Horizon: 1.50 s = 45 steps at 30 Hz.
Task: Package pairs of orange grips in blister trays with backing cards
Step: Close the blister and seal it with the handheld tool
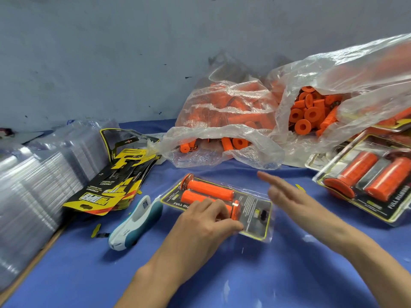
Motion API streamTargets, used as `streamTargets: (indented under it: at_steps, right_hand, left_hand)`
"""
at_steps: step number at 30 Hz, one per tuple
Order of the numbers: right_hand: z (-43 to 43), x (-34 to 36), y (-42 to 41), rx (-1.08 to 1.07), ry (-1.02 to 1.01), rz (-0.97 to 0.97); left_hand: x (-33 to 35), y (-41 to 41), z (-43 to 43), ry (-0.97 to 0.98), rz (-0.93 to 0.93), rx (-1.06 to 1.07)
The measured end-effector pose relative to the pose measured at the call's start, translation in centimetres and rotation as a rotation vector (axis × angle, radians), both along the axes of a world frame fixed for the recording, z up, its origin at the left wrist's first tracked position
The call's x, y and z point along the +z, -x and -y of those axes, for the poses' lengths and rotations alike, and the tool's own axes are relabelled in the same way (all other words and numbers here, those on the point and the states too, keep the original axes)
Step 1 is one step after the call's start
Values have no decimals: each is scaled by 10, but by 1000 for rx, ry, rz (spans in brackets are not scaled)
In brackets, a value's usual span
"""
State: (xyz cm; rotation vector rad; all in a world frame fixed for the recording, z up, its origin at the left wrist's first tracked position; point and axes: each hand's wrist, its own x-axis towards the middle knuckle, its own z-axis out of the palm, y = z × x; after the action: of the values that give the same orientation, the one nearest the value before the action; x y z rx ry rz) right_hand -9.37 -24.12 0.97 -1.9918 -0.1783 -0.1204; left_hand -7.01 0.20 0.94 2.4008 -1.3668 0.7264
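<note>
Left hand (pixel 205 221) pinches the blister tray (pixel 219 206) holding two orange grips (pixel 209 188); right hand (pixel 287 196) hovers open beside.

Blister pack (pixel 222 203) lies centre; stapler (pixel 136 223) left, grip bags (pixel 226 121) behind.
</note>
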Motion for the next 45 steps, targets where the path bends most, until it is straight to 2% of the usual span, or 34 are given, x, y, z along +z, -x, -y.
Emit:
streamTargets:
  at_steps: [2, 4, 7, 11, 17, 23, 25, 29, 31, 37, 40, 45]
  right_hand:
    - [1, 1, -19, -185, 16, 48]
    - [-2, -1, -35, -304, 228, -35]
    - [-14, -6, -53, -278, 498, -168]
    - [-23, -4, -66, -234, 579, -190]
    - [-18, -5, -68, -227, 591, -191]
    - [-21, -1, -63, -299, 667, -46]
    - [-17, 1, -59, -233, 558, -65]
    - [5, 6, -45, 11, -16, -315]
    - [15, 5, -38, 89, -143, -412]
    - [26, -3, -24, 75, -347, -564]
    - [26, -6, -23, -9, -398, -540]
    - [21, -5, -22, -114, -364, -479]
  left_hand:
    - [0, 0, -4, -27, -10, -20]
    - [-1, 0, -5, -38, -3, -53]
    - [-2, -1, -7, -49, 30, -104]
    - [-7, -5, -12, -44, 55, -146]
    - [-11, -4, -14, -51, 53, -138]
    - [-10, 0, -17, -69, 61, -109]
    - [-11, -1, -19, -64, 52, -92]
    - [-12, -6, -27, -55, 40, -75]
    - [-12, -9, -28, -47, 45, -69]
    - [-9, -13, -31, -63, 45, -55]
    - [-8, -11, -28, -79, 38, -41]
    - [-10, -9, -22, -69, 39, -32]
